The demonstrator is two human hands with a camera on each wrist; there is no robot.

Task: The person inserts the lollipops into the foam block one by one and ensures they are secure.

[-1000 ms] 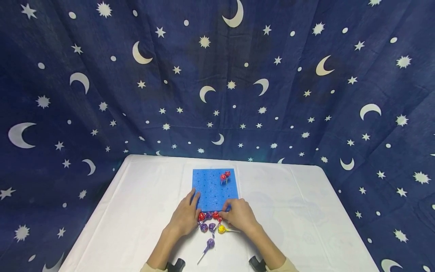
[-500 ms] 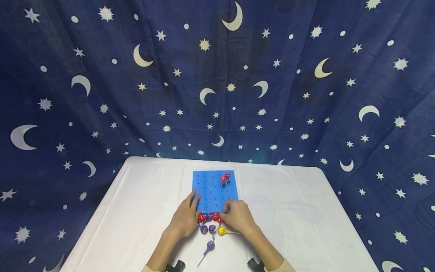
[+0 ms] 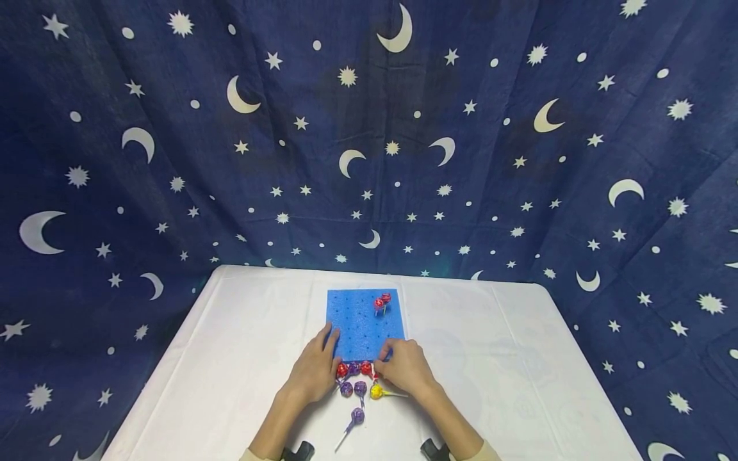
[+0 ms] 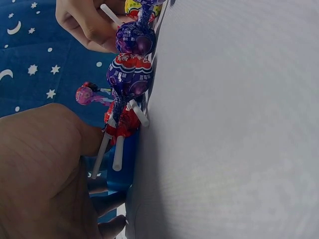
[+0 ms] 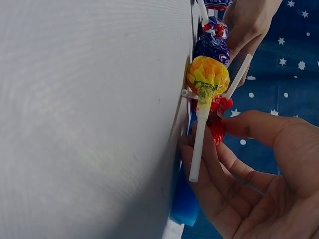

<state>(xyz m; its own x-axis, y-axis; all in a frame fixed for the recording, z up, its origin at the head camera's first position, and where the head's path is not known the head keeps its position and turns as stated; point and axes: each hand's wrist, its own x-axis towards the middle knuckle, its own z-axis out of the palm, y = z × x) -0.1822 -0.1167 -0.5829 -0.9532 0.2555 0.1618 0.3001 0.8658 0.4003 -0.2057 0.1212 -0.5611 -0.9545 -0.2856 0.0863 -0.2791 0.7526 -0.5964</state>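
Note:
A blue foam board (image 3: 357, 326) dotted with small holes lies on the table, with two red lollipops (image 3: 378, 302) standing in it at the far right. My left hand (image 3: 313, 368) rests at the board's left edge, fingers extended, its thumb near a red lollipop (image 3: 342, 369). At the near right corner my right hand (image 3: 406, 368) pinches a red lollipop (image 5: 218, 130) between thumb and fingers; its white stick (image 5: 239, 75) points away from the board. Several purple lollipops (image 3: 360, 388), another red lollipop (image 3: 366, 367) and a yellow lollipop (image 3: 376, 391) lie before the board.
A white cloth covers the table (image 3: 490, 358). Nearest me lies one purple lollipop (image 3: 357, 416), its stick toward the front left. Behind the table hangs a dark blue curtain (image 3: 323, 192) with moons and stars.
The right hand's fingers and the red lollipop in them have shifted very slightly to the right. The left hand stays on the board's edge. The head view has tilted a little.

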